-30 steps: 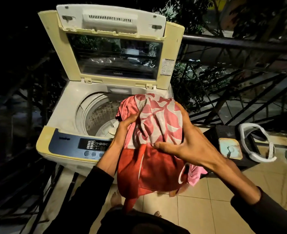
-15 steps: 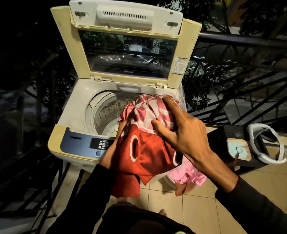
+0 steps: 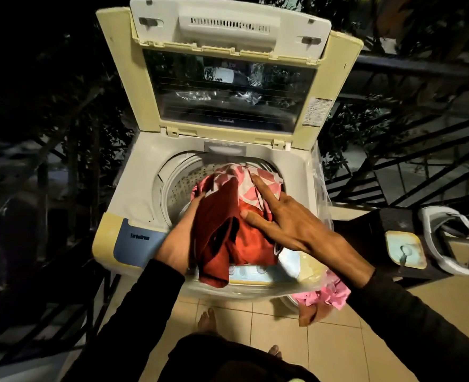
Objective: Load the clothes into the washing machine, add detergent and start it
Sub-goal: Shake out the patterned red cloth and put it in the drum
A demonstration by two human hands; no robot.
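Observation:
A top-loading washing machine (image 3: 134,186) stands with its lid (image 3: 227,86) raised upright. A bundle of red and pink patterned clothes (image 3: 227,216) sits over the drum opening (image 3: 181,183), partly draped across the front control panel. My left hand (image 3: 183,230) grips the bundle from its left side, fingers tucked under the cloth. My right hand (image 3: 280,219) presses on top of the bundle with straight, spread fingers. More pink clothing (image 3: 329,295) hangs low at the machine's front right, below my right forearm.
A dark low table (image 3: 365,238) to the right carries a small square dish (image 3: 405,252) and a white looped object (image 3: 453,238). Black metal railings run along both sides. Tiled floor (image 3: 332,348) and my bare feet lie below.
Both hands moved the bundle forward and down from above the front panel into the drum opening. My right hand shifted on top of it with flattened fingers.

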